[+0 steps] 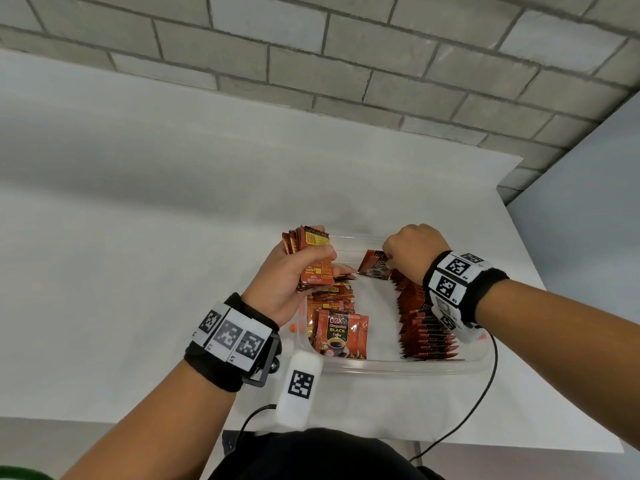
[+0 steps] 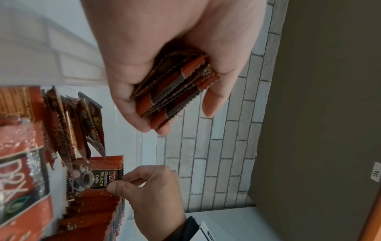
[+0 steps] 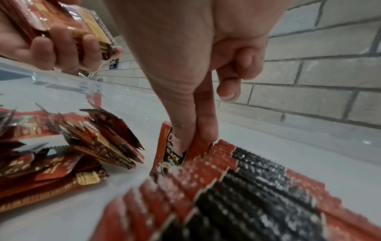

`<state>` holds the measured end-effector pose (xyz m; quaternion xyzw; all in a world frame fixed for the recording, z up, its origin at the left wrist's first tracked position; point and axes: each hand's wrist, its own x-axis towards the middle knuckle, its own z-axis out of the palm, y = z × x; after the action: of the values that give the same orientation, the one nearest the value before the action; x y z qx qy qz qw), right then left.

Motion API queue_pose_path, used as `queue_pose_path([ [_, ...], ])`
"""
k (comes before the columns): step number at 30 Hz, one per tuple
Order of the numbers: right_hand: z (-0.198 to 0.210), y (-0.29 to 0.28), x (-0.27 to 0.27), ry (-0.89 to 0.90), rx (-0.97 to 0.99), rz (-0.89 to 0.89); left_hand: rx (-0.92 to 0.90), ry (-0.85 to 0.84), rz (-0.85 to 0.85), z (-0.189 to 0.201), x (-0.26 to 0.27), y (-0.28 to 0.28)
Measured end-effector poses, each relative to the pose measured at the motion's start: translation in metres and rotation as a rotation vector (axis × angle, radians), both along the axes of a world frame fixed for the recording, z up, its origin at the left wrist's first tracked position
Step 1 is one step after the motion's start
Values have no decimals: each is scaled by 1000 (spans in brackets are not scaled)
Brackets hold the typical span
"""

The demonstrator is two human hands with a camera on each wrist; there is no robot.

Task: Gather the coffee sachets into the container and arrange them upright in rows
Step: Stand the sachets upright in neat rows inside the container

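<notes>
A clear plastic container (image 1: 398, 367) sits on the white table. Along its right side stands a row of red-and-black coffee sachets (image 1: 426, 327) (image 3: 237, 187), upright. My right hand (image 1: 412, 251) (image 3: 195, 127) pinches one sachet (image 1: 375, 266) (image 2: 94, 177) at the far end of that row. My left hand (image 1: 294, 271) (image 2: 169, 84) hovers over the container's left side and grips a stack of sachets (image 1: 311, 258) (image 2: 175, 86) (image 3: 68, 27). Under it lies a loose heap of sachets (image 1: 337, 320) (image 3: 62, 154), some flat, some leaning.
The white table (image 1: 138, 237) stretches far to the left and back, up to a grey brick wall (image 1: 346, 64). Its right edge (image 1: 519, 237) runs close to the container. A black cable (image 1: 485, 386) trails off my right wrist over the front edge.
</notes>
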<state>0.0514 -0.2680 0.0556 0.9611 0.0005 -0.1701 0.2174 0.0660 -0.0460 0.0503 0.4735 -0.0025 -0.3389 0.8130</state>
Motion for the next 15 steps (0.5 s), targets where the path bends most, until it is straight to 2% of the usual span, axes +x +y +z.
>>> queue_pose_path([
  [5,-1,-1,1,-52,-84,72,-4,0,-4,1,0,-1],
  [15,-3,1,1,-75,-52,90,-2,2,1,3,-1,0],
])
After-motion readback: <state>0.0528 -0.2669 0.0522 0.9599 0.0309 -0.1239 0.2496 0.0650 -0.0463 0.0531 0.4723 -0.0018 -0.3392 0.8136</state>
